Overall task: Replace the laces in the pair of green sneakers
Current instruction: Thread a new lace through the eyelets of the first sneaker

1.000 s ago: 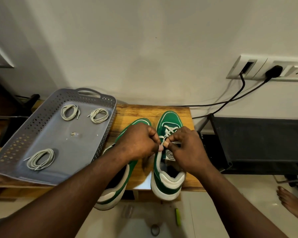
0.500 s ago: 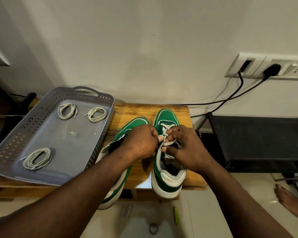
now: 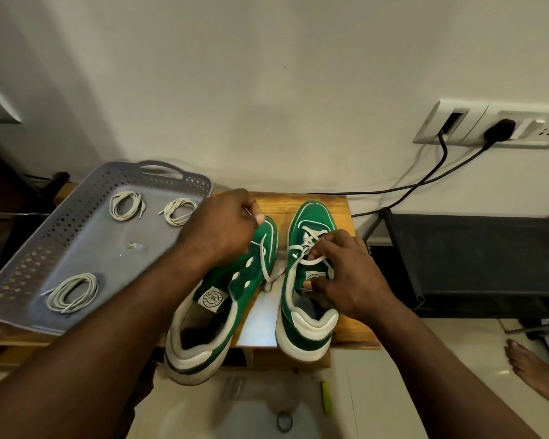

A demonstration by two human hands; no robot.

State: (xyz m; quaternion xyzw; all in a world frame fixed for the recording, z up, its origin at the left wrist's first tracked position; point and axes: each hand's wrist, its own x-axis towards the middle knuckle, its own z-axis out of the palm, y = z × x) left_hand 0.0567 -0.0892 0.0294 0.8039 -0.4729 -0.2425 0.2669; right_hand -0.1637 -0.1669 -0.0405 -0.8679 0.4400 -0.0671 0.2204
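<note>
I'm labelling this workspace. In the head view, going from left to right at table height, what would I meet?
grey tray → unlaced sneaker → sneaker with laces → black shelf

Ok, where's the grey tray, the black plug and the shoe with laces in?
grey tray point(image 3: 89, 245): head view, bare floor.
black plug point(image 3: 499, 129): head view, plug body.
laced green sneaker point(image 3: 311, 213): head view, toe.
</note>
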